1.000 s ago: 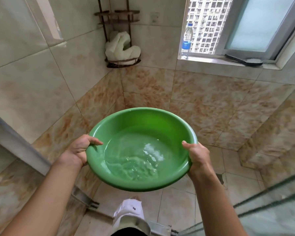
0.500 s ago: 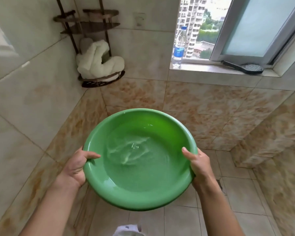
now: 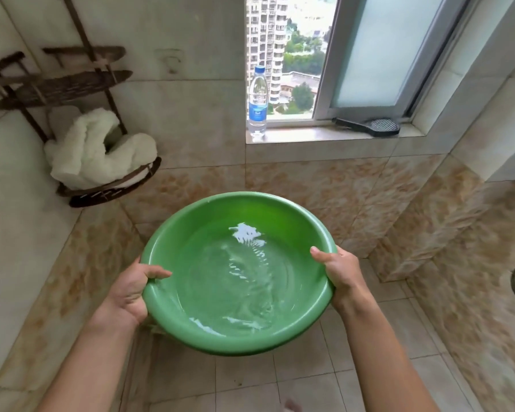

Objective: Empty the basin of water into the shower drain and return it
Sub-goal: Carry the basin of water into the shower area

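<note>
Far off to the left of the grip, a rack (image 3: 72, 93) hangs in the corner with a white towel (image 3: 98, 150) on its low shelf. The left hand (image 3: 128, 292) grips the left side of the basin (image 3: 238, 337), thumb hooked over the rim and fingers tucked under it. The green basin sits right between the two hands, up in the air above the floor (image 3: 280, 379). It is round, so it has no long side, and each hand is just as near to it as the other. The water (image 3: 244, 281) inside is wavy and pools more at the near edge, so the basin seems to tip a little toward the person. The right hand (image 3: 342, 269) grips the right side the same way, thumb over the rim. Beyond the grip, up on the sill (image 3: 309, 135), stand a bottle (image 3: 257, 102) and a dark brush-like thing (image 3: 369, 126). No water has been poured yet. The drain cannot be seen, and it may be hidden under the basin or lie out of the view. To pour, both hands would need to tip the basin together, low and slow, or the water could splash. Wet hands could slip too.
</note>
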The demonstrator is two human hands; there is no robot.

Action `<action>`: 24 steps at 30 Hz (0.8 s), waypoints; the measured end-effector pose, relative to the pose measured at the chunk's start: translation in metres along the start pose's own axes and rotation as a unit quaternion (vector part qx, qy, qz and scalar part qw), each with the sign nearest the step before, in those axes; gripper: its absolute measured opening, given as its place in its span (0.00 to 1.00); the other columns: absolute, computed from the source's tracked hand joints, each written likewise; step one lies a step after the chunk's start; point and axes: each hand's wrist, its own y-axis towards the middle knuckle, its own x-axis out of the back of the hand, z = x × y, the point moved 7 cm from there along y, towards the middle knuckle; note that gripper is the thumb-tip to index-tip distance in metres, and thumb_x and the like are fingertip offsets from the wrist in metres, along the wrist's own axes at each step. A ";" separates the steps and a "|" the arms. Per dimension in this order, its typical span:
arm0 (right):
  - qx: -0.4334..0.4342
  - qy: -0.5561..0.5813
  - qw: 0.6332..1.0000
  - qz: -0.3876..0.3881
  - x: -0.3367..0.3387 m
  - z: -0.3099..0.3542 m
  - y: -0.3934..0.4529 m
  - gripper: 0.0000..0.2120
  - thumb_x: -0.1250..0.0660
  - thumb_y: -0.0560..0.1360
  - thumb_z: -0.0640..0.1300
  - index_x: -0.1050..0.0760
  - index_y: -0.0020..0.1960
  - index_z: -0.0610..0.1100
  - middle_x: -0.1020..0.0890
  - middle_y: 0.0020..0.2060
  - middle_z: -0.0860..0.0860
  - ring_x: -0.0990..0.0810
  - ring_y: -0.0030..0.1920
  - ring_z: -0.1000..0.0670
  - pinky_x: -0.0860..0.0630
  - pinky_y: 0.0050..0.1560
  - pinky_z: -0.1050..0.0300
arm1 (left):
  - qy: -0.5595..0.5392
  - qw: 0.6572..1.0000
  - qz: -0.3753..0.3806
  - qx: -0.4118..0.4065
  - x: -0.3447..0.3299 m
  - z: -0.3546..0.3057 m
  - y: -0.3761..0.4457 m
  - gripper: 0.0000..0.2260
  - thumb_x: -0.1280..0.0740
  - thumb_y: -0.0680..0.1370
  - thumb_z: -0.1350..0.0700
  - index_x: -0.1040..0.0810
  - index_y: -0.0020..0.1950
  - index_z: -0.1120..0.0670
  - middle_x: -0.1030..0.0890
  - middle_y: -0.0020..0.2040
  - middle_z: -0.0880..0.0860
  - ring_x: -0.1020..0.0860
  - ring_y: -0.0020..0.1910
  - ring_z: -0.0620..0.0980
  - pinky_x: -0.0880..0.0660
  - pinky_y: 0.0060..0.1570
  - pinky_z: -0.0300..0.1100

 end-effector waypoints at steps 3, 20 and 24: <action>-0.007 0.000 1.000 -0.013 0.011 0.007 0.025 0.07 0.31 0.72 0.32 0.19 0.49 0.39 0.14 0.39 0.41 0.15 0.38 0.41 0.17 0.38 0.46 | 0.001 1.000 0.019 0.012 -0.025 0.001 0.019 0.25 0.42 0.74 0.73 0.28 0.70 0.61 0.21 0.60 0.68 0.20 0.50 0.67 0.24 0.43 0.59; 0.036 0.029 0.996 -0.071 0.134 0.072 0.190 0.10 0.30 0.72 0.34 0.20 0.53 0.38 0.15 0.45 0.39 0.15 0.44 0.39 0.18 0.46 0.43 | 0.050 0.992 0.107 -0.044 -0.244 0.001 0.135 0.30 0.44 0.73 0.76 0.27 0.70 0.53 0.19 0.56 0.63 0.20 0.50 0.64 0.23 0.43 0.57; 0.033 0.049 0.993 -0.102 0.163 0.081 0.212 0.10 0.30 0.72 0.33 0.20 0.53 0.39 0.16 0.47 0.38 0.16 0.47 0.37 0.19 0.50 0.39 | 0.076 0.989 0.122 -0.037 -0.292 -0.002 0.159 0.30 0.44 0.73 0.76 0.26 0.69 0.53 0.19 0.55 0.62 0.20 0.50 0.63 0.23 0.46 0.56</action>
